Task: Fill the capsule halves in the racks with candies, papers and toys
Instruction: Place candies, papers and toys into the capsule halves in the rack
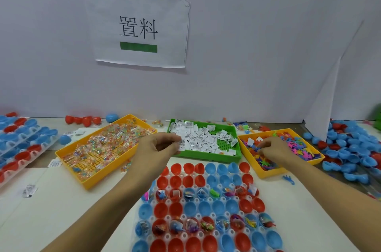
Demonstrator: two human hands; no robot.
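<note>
A clear rack (206, 200) of red and blue capsule halves lies in front of me; some rows hold toys, papers and candies, others are bare. My left hand (158, 145) pinches a few small white papers (182, 145) at the near left corner of the green tray (233, 157) of papers. My right hand (275, 151) reaches into the right yellow tray (266, 174), fingers curled among the coloured toys (299, 148). What it holds is hidden. A left yellow tray (86, 183) holds wrapped candies (111, 140).
Another rack (22, 144) of capsule halves lies at the far left. A heap of loose blue and red halves (354, 154) fills the right side. Loose red halves (83, 120), stray papers and a blue toy (288, 179) lie on the table. A white wall with a paper sign (138, 26) stands behind.
</note>
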